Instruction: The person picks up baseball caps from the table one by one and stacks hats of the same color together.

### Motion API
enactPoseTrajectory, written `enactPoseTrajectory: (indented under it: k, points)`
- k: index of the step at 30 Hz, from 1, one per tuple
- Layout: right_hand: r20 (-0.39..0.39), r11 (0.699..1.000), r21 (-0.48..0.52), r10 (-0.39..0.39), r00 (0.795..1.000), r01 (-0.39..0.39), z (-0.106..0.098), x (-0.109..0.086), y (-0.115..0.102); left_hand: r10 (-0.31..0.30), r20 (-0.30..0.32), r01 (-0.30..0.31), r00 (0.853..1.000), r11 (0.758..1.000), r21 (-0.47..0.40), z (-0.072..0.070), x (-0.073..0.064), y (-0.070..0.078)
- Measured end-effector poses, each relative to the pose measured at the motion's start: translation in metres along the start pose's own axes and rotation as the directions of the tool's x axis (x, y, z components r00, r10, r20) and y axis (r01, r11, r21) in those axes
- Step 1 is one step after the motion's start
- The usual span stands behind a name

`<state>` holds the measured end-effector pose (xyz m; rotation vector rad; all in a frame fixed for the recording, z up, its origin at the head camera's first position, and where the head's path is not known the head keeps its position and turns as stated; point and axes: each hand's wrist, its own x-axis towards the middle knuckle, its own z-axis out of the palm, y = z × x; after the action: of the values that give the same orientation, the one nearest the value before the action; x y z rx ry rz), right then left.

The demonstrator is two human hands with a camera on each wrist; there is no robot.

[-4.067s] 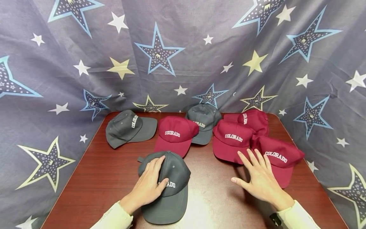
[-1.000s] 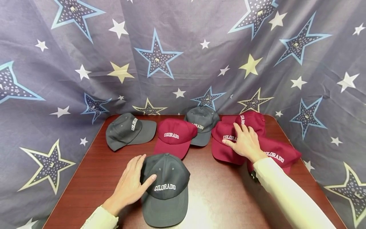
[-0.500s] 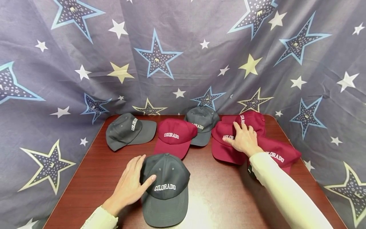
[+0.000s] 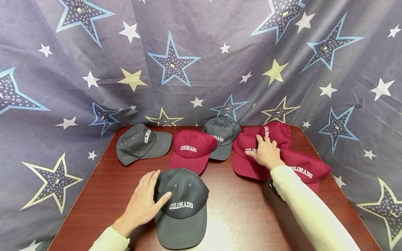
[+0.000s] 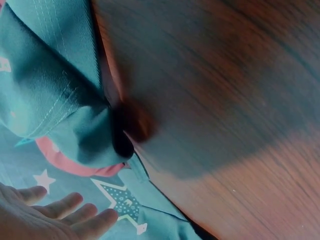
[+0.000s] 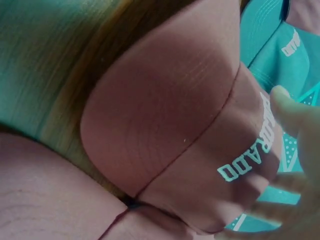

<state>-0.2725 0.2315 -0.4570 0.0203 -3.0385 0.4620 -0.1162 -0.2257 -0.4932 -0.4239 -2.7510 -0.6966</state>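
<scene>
Left hand (image 4: 141, 202) relaxed, I'm touching the gray cap (image 4: 183, 214) at its nine o'clock; right hand (image 4: 267, 152) spread, I'm half-covering a maroon cap (image 4: 245, 164) toward two.

Bare right hand (image 6: 307, 192) lay at a dusky-red fabric baseball cap (image 6: 190, 120)

The curved brim (image 6: 160, 95) faced upper left. White letters (image 6: 251, 157) ending "ORADO" crossed the crown (image 6: 205, 185), the thumb (image 6: 295, 110) over the first ones. A second dusky-red fabric cap (image 6: 50, 195) sat lower left; a teal-looking cloth cap (image 6: 280, 62), upper right; a wood-grained tabletop (image 6: 55, 65), upper left.
</scene>
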Motion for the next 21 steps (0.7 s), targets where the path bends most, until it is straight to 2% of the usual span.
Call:
enactPoseTrajectory:
  k: [6,15,21]
  points:
    - [0.001,1.0,0.017,0.023,1.0,-0.023,0.0013,0.001,0.0005,0.001,-0.002,-0.001,1.0,1.0,0.0,-0.0005,0.0001,0.0004]
    - [-0.06,0.998,0.059,-0.003,0.998,0.006,0.002,-0.0009,-0.0014,0.001,-0.002,-0.001,1.0,1.0,-0.004,-0.001,0.0,0.0013]
    - [-0.078,0.996,0.083,0.041,0.996,-0.035,0.0028,0.0,-0.0019,0.003,-0.002,-0.003,1.0,1.0,-0.007,-0.0014,0.0,0.0009]
